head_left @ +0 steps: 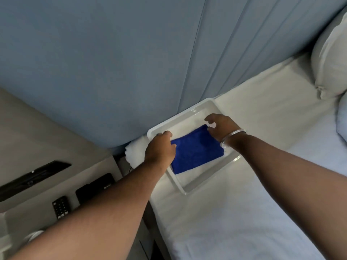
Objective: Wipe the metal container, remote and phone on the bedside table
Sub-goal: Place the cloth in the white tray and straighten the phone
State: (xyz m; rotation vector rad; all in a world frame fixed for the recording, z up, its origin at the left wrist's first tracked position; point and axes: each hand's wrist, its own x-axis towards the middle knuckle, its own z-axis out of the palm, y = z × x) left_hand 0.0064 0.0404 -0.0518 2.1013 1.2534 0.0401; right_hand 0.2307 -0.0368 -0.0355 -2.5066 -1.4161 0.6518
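Note:
A folded blue cloth lies in a clear plastic tray on the bed, against the headboard. My left hand grips the cloth's left edge, by the tray's left rim. My right hand, with a bangle on the wrist, pinches the cloth's far right corner between thumb and fingers. On the bedside table at lower left lie a black remote and a black phone. A round pale metal container shows at the table's near edge, partly hidden by my left forearm.
A padded blue-grey headboard rises behind the tray. The white-sheeted bed fills the right side, with pillows at the far right. Some white fabric bulges at the tray's left. A dark panel sits behind the table.

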